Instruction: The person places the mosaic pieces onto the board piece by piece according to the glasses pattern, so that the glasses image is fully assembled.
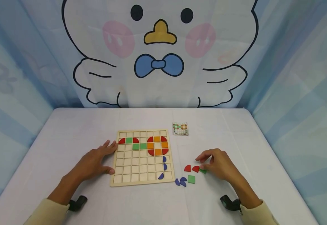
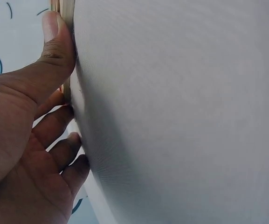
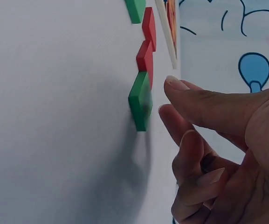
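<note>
My left hand (image 1: 93, 163) lies along the left edge of a wooden grid board (image 1: 127, 169), its thumb and fingers spread and touching the rim. Over on the right, my right hand (image 1: 220, 164) hovers just above a green square tile (image 3: 138, 105), thumb and fingertips apart with nothing between them. Two red quarter-round tiles (image 1: 187, 168) lie beside that green one, and another green square (image 1: 191, 179) is nearer me. On the board sit red quarter-rounds, orange squares (image 1: 158, 152) and green squares (image 1: 128, 140); blue half-rounds (image 1: 165, 167) stand in its right part.
Several loose blue half-rounds (image 1: 183, 183) lie off the board's lower right corner. A small pattern card (image 1: 180, 128) rests behind the board to the right. The white-covered table (image 1: 76, 125) meets a printed curtain (image 1: 157, 90) at the back.
</note>
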A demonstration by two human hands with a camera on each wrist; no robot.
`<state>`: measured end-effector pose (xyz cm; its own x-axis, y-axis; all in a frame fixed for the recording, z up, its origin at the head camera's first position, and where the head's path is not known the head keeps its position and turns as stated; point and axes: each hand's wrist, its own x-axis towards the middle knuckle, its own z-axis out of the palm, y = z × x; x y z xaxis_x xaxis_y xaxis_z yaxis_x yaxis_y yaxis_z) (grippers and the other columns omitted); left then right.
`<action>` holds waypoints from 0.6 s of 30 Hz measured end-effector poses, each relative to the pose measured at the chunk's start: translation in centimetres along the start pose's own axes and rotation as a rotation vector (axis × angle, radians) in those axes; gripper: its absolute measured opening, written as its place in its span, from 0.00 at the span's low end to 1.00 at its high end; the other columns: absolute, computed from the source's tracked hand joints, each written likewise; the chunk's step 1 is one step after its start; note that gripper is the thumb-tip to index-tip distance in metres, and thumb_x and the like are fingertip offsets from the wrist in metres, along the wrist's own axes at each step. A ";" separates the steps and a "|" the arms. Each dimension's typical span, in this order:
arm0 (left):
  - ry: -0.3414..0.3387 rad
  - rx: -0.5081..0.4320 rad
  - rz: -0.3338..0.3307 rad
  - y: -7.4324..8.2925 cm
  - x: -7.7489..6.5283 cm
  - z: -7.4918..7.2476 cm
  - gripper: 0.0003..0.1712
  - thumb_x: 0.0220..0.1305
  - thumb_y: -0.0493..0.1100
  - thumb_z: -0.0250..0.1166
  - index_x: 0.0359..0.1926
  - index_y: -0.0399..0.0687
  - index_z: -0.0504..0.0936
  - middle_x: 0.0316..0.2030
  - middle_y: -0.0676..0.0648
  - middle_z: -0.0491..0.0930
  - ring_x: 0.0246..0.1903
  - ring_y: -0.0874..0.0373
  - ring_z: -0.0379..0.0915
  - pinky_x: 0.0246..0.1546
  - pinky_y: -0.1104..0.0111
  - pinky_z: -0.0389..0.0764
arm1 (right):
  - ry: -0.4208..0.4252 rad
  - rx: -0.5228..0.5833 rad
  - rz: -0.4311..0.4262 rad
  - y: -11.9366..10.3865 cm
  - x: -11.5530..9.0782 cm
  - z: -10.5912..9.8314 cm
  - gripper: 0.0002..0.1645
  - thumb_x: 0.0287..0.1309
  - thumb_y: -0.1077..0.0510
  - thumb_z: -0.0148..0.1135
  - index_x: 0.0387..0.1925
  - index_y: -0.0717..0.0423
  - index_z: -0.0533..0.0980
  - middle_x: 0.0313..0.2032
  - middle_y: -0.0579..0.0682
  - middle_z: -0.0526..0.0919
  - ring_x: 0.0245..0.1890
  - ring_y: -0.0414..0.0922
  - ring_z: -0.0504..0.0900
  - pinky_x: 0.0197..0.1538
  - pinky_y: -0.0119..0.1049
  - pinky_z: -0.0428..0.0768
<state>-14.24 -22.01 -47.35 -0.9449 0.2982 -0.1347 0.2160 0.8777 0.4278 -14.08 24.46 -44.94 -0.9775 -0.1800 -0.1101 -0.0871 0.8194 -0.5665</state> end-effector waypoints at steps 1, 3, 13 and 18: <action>0.001 0.001 0.000 0.0 0.0 0.0 0.66 0.46 0.56 0.85 0.83 0.50 0.61 0.82 0.37 0.58 0.79 0.27 0.55 0.72 0.29 0.64 | -0.002 -0.008 -0.010 0.4 -0.2 0.0 0.15 0.54 0.63 0.81 0.41 0.43 0.91 0.38 0.41 0.90 0.37 0.43 0.77 0.39 0.32 0.75; 0.001 0.001 0.000 0.1 0.0 0.0 0.66 0.46 0.56 0.85 0.83 0.50 0.61 0.82 0.37 0.58 0.79 0.27 0.55 0.71 0.29 0.64 | -0.013 -0.020 -0.024 1.0 -0.5 -0.1 0.17 0.52 0.63 0.82 0.42 0.43 0.90 0.38 0.41 0.89 0.39 0.42 0.78 0.41 0.32 0.76; -0.003 -0.010 0.003 -0.1 0.0 0.0 0.66 0.47 0.55 0.85 0.83 0.49 0.61 0.82 0.37 0.58 0.80 0.29 0.54 0.72 0.29 0.63 | -0.039 -0.099 0.012 1.3 -0.7 0.3 0.16 0.47 0.60 0.86 0.34 0.41 0.86 0.29 0.39 0.83 0.34 0.42 0.76 0.41 0.37 0.74; 0.007 -0.001 0.005 -0.1 0.0 0.2 0.66 0.46 0.55 0.85 0.83 0.49 0.61 0.82 0.38 0.59 0.80 0.29 0.54 0.72 0.29 0.64 | -0.013 -0.163 0.042 1.2 -0.9 0.5 0.17 0.46 0.56 0.87 0.32 0.40 0.84 0.27 0.40 0.82 0.34 0.42 0.76 0.39 0.38 0.73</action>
<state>-14.24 -22.07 -47.56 -0.9456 0.2998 -0.1267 0.2202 0.8760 0.4290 -13.22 25.39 -45.93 -0.9784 -0.1502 -0.1421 -0.0776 0.9037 -0.4210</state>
